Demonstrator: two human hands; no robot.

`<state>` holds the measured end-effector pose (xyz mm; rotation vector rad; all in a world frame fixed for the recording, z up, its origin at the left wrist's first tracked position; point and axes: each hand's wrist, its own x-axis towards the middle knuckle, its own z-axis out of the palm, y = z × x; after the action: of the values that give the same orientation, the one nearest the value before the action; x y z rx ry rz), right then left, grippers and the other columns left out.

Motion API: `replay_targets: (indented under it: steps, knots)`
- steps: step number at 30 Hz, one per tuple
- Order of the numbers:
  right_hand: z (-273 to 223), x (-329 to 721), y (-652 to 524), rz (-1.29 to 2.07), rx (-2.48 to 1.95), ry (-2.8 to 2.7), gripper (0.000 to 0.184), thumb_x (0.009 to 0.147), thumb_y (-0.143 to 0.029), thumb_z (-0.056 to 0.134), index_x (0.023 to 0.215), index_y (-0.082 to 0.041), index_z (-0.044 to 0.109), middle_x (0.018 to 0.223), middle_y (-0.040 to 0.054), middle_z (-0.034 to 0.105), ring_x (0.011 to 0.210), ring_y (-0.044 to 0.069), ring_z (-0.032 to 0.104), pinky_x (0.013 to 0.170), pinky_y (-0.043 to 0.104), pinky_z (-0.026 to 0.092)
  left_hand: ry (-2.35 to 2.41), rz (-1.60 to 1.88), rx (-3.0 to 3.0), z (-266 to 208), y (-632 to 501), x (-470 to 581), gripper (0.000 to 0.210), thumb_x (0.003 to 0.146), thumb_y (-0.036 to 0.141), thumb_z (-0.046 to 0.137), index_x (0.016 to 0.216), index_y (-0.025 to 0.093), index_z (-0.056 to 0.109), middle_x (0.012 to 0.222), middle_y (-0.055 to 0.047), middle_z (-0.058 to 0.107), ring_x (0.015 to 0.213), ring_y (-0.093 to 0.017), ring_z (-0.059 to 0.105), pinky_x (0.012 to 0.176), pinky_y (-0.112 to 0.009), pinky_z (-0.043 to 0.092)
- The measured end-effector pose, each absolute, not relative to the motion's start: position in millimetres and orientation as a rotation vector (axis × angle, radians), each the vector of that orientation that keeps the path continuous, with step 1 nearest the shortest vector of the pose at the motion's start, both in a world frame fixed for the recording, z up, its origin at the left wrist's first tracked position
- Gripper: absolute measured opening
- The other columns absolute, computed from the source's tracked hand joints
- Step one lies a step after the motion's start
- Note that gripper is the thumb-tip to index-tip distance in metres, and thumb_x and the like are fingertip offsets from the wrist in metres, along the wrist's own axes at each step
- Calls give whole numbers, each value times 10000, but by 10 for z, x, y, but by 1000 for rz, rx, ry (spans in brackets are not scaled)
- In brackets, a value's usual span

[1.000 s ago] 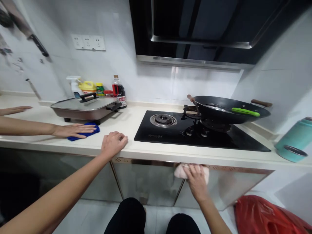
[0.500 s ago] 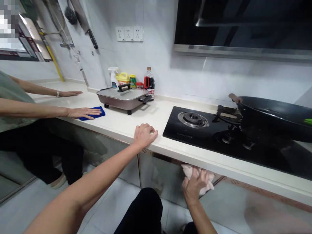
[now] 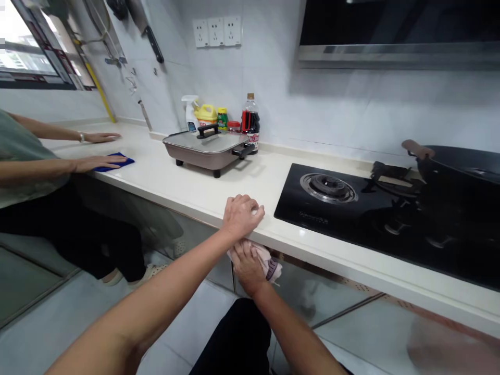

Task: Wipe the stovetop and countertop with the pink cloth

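My left hand [image 3: 242, 214] rests on the front edge of the white countertop [image 3: 175, 182], just left of the gas hob [image 3: 328, 219]. Its fingers are loosely curled, and only bare countertop shows through the gap by the thumb. Below the counter's edge, my right hand [image 3: 248, 263] holds a pale pink cloth [image 3: 269, 260] with dark lettering against the upper part of a cabinet door [image 3: 320, 297]. The fingers lie over the cloth and hide part of it. My right hand is directly beneath my left wrist.
A lidded electric pan [image 3: 207, 153] stands behind my left hand, with bottles such as soy sauce [image 3: 250, 125] by the wall. A black wok [image 3: 464, 166] sits on the hob's right. At left, a co-worker's hand [image 3: 89, 163] lies on a blue cloth [image 3: 124, 161].
My right hand has moved left along the cabinet front with the pink cloth, to below my left hand. The co-worker's blue cloth has shifted left. The view has tilted slightly.
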<state>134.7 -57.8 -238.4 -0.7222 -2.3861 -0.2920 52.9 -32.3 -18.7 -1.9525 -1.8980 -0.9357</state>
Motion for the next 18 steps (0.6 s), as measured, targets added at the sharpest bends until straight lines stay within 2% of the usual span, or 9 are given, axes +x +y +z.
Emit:
replay_targets:
  steps: [3,6,9,11,14,16,18]
  knots:
    - [-2367,1585,-545,-307,-560,-2564,680,944,-86,425,1614,-134,320,1651,98,382,1540,239,296,1172,408,379,-1905,-886,-1937,-177,-321,521,283,941,349,589,735,203,715,908,-86,752,964,-255,621,900,-435,365]
    - [-2494,2164,-537,-381,-452,-2635,744,887,25,337,1596,-196,382,1612,9,455,1509,111,352,1171,250,358,-1930,-842,-1925,-168,-307,509,306,946,350,551,739,203,721,915,-84,755,970,-259,622,897,-429,373]
    - [-2616,2930,-560,-477,-521,-2576,734,896,29,327,1576,-226,433,1584,-4,493,1491,84,376,1160,195,325,-1955,-805,-1920,-150,-292,504,313,942,361,524,755,215,729,949,-79,766,991,-266,626,894,-423,380]
    - [-2624,3473,-590,-591,-615,-2480,697,918,-3,384,1558,-267,464,1564,-11,519,1492,100,371,1208,227,249,-1971,-785,-1912,-131,-287,508,319,937,375,512,771,222,738,970,-78,770,1020,-273,628,900,-421,383]
    - [-2540,4280,-662,-684,-859,-2347,646,926,-51,461,1511,-318,525,1504,5,580,1477,178,385,1276,375,114,-2003,-740,-1908,-92,-285,518,329,930,394,494,810,228,752,1001,-72,774,1054,-277,633,905,-408,390]
    - [-2484,4778,-726,-687,-1086,-2241,597,913,-81,509,1451,-329,585,1476,39,593,1461,252,392,1274,495,114,-2017,-702,-1915,-59,-280,519,340,927,402,482,834,230,760,1031,-71,775,1074,-278,635,900,-392,392]
    - [-2471,5193,-783,-683,-1283,-2095,526,892,-122,555,1379,-305,633,1486,80,562,1468,322,361,1245,594,165,-2028,-661,-1927,-20,-268,516,360,928,408,466,857,224,768,1062,-78,773,1098,-279,634,886,-373,392]
